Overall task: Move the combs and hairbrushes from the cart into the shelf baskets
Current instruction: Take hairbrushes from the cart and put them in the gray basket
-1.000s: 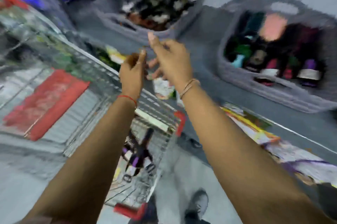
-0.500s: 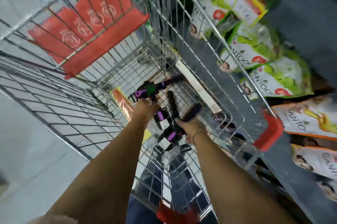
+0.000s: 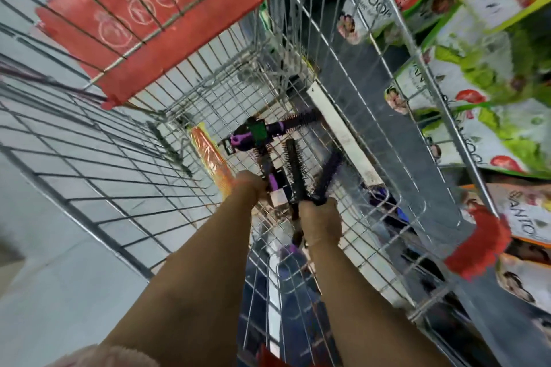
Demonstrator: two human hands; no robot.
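Both my hands down in the silver wire shopping cart (image 3: 301, 47), frame centre.
Left hand (image 3: 252, 186) closed on a black-and-purple hairbrush (image 3: 272, 175); right hand (image 3: 320, 219) clamped round a black round bristle hairbrush (image 3: 295, 169).

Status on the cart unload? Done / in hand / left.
Done: can't tell, since no shelf baskets are in view. In hand: both hands are down in the cart; the right hand grips black round brushes and the left hand closes on a purple-handled brush. Left: a purple-and-green brush and an orange comb pack lie on the cart floor.
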